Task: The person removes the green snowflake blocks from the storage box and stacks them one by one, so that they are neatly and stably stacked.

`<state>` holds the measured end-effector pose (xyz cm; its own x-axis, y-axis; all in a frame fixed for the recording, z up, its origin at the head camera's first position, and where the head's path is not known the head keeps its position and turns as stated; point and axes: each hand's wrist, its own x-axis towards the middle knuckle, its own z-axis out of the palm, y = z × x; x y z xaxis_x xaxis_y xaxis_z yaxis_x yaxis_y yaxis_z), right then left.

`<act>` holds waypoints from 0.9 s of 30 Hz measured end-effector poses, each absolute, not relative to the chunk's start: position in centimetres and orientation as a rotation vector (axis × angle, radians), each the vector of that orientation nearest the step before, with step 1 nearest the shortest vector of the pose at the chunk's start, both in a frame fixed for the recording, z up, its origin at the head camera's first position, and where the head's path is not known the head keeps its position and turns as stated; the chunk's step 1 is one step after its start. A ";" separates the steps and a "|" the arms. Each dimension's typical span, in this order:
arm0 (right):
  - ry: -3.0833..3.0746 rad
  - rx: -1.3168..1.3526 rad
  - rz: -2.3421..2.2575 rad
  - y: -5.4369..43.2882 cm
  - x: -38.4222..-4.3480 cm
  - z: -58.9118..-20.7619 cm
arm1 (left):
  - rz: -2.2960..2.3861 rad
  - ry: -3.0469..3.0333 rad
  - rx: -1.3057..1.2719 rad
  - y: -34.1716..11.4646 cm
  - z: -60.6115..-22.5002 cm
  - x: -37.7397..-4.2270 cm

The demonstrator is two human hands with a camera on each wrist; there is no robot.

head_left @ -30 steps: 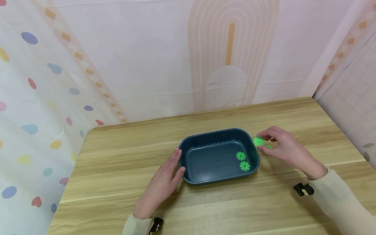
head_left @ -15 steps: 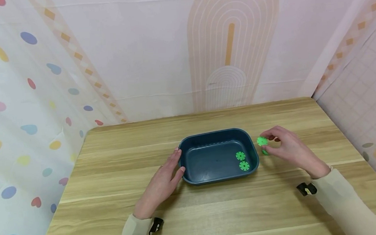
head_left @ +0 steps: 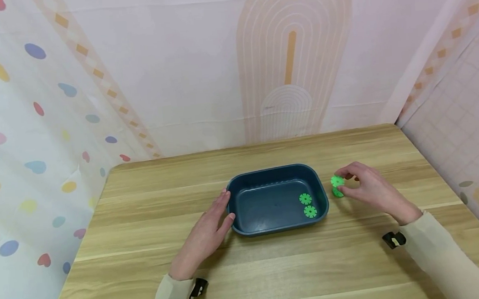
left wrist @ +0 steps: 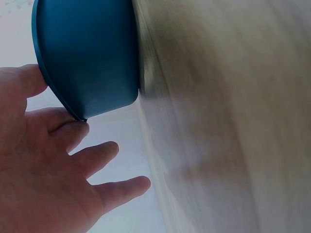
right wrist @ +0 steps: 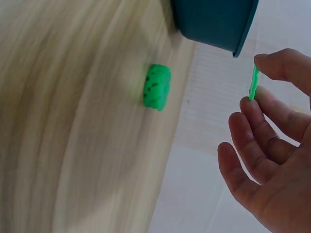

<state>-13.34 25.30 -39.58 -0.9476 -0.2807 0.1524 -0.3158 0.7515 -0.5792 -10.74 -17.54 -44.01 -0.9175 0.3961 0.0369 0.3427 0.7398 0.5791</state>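
Note:
In the head view, my left hand [head_left: 204, 238] rests against the left end of a dark blue plastic tray [head_left: 249, 176], its fingers and thumb at the rim. The left wrist view shows fingertips touching the edge of the tray [left wrist: 90, 58], the other fingers spread. To the tray's right, my right hand [head_left: 369, 187] pinches a green notched disc [head_left: 337, 181] by its edges between thumb and fingers. Below that disc, a short stack of green discs [right wrist: 157, 87] stands on the table. Two more green discs [head_left: 305, 199] lie flat inside the tray, toward its right end.
The wooden table [head_left: 152, 209] runs back to a patterned curtain [head_left: 185, 70]. More patterned cloth hangs at the left and right sides. Each cuff has a black clip [head_left: 394, 239] by the wrist.
My right hand has shifted slightly right, away from the tray rim, with the pinched disc now over the stack. The left hand and tray keep their places.

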 end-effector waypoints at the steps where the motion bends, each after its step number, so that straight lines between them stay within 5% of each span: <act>1: -2.893 0.490 0.966 25.4 -13.4 -39.6 | 0.921 2.846 0.604 -17.6 -44.0 -10.7; 27: -2.985 0.470 0.910 26.8 -14.2 -41.2 | 0.926 2.853 0.614 -17.5 -44.0 -10.7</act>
